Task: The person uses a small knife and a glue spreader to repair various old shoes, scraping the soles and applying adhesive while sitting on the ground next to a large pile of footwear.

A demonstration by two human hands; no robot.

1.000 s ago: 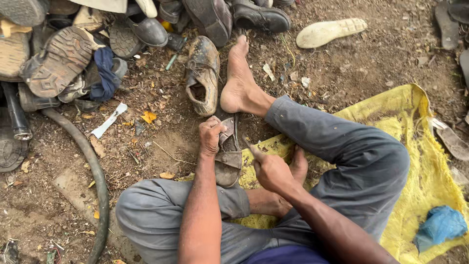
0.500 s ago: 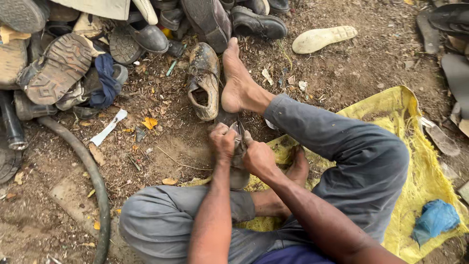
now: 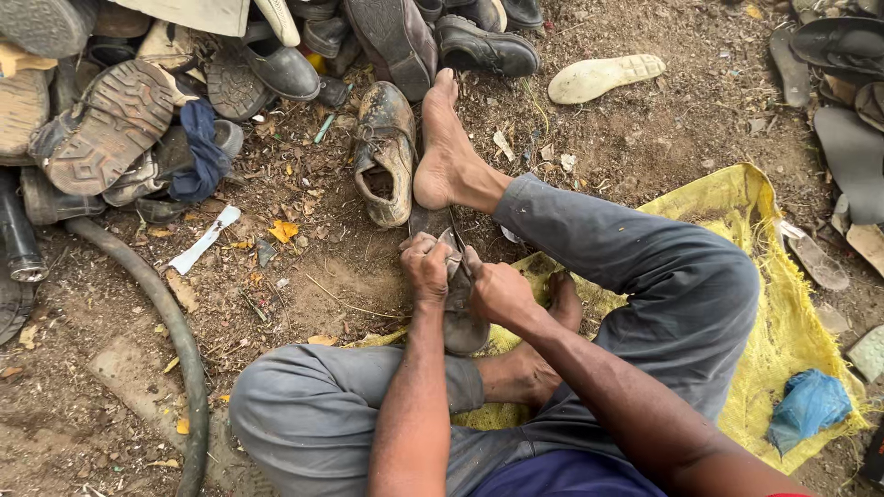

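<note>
I sit on the ground with one bare foot [image 3: 444, 147] stretched forward. Both hands work on a dark worn shoe sole [image 3: 460, 322] held upright between them. My left hand [image 3: 425, 267] grips its upper left edge. My right hand [image 3: 497, 290] clamps the right edge close beside the left; whether it also holds a small tool is hidden by the fingers. A muddy brown shoe [image 3: 385, 152] lies just left of my foot.
A heap of old shoes and soles [image 3: 120, 110] fills the top left, with a dark hose [image 3: 175, 340] curving down the left. A yellow sack [image 3: 737, 239] lies under me, a blue bag [image 3: 810, 405] on it. A pale sole [image 3: 603, 78] rests on dirt.
My hands have come together on the sole, which now stands more upright and nearer my foot. The view has shifted slightly.
</note>
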